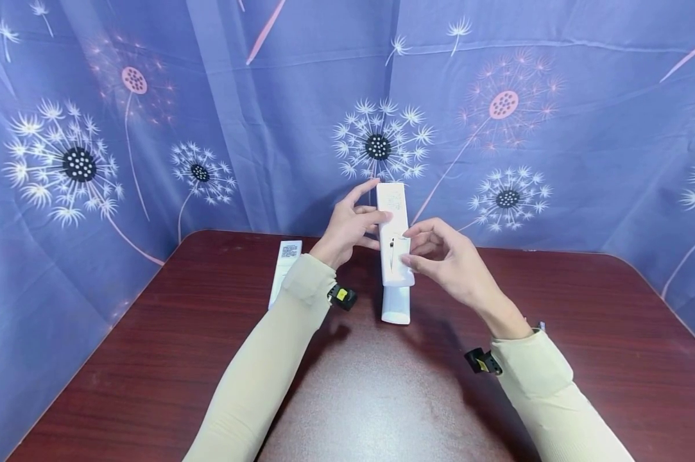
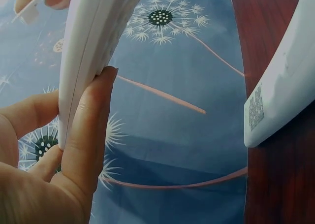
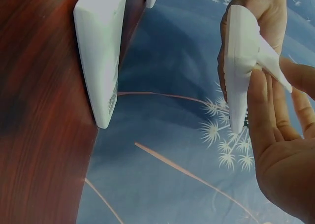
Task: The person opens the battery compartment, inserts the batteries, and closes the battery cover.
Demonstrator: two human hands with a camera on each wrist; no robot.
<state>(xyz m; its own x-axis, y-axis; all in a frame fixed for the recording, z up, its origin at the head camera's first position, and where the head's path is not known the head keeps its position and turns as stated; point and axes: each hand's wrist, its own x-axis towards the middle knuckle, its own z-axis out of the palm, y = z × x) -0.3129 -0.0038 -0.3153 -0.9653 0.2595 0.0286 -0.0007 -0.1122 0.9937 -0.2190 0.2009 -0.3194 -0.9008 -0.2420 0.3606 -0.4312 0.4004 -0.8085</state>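
A white remote control point(image 1: 389, 221) is held up above the table, its back facing the head camera. My left hand point(image 1: 347, 224) grips it near the top, thumb on one side and fingers on the other, as the left wrist view of the left hand point(image 2: 81, 140) shows. On the lower back, the battery cover point(image 1: 403, 253) is tilted outward. My right hand point(image 1: 454, 263) pinches this cover between thumb and fingers. From the side in the right wrist view, the cover point(image 3: 270, 61) angles away from the remote control point(image 3: 238, 71). The compartment's inside is mostly hidden.
A second white remote point(image 1: 396, 305) lies on the dark red table point(image 1: 347, 391), just below the held one in the head view. Another, with a printed code point(image 1: 290, 251), lies left, partly behind the left sleeve. A blue dandelion-patterned curtain point(image 1: 301, 115) hangs behind.
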